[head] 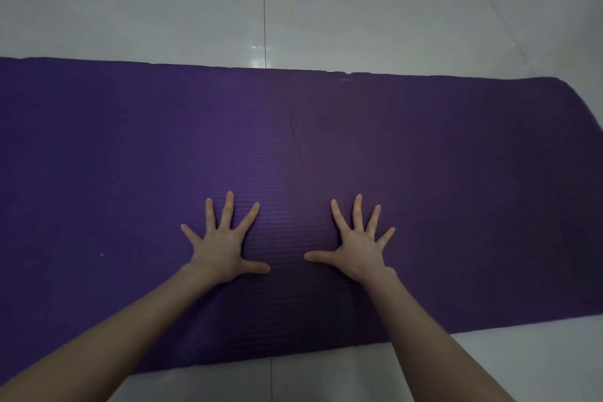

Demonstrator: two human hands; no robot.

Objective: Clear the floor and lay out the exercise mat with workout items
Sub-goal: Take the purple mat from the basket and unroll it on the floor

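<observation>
**Both hands spread flat on the purple mat**

A purple exercise mat (424, 173) lies unrolled across the middle of the frame, running from the left edge to the right, where its end curves upward. Its surface is finely ribbed, with a faint crease running down near the centre. It rests on a pale tiled floor (163, 3), seen above the mat and again in a strip along the lower right; a dark grout line runs down the floor in the upper centre.

The left hand (222, 248) lies palm down on the mat in the lower centre, fingers straight and fanned wide, thumb pointing right. The right hand (357, 250) lies just beside it in the same way, its grip spread, thumb pointing left. The two thumbs point toward each other without touching. Both bare forearms reach in from the bottom corners.
</observation>
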